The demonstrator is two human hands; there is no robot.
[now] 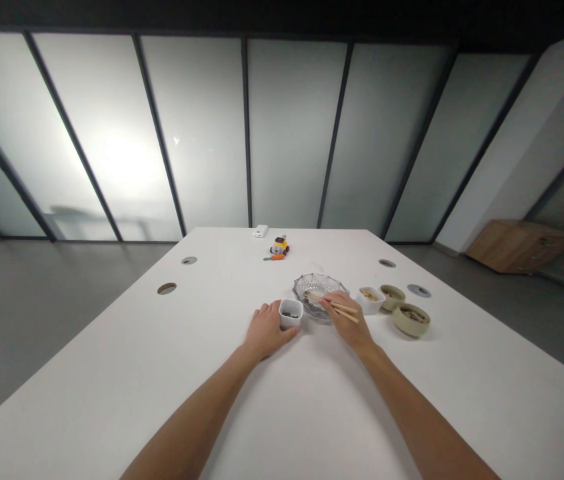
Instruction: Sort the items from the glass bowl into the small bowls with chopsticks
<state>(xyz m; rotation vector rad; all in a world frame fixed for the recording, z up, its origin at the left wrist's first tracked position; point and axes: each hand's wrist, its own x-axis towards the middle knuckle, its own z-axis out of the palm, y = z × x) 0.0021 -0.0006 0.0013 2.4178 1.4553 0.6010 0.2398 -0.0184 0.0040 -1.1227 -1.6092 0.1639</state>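
My left hand (268, 332) is wrapped round a small white square bowl (291, 321) standing on the table, with some small dark pieces inside it. In my right hand (346, 321) is a pair of wooden chopsticks (345, 309), their tips reaching into a clear cut-glass bowl (300, 287). Small dark bits lie in the glass bowl near the tips; they are too small to name. Just right of my right hand stands another white bowl (371, 306) with pale yellowish pieces, beside a green bowl (393, 298) and a nearer green bowl (411, 325) holding brownish pieces.
Farther back on the white table (202, 327) are a yellow and grey toy vehicle (279, 246), an orange carrot-shaped thing (277, 257) and a white box-like object (261, 231). Round cable holes (167, 289) sit near both side edges. A wooden cabinet (515, 247) stands on the floor at right.
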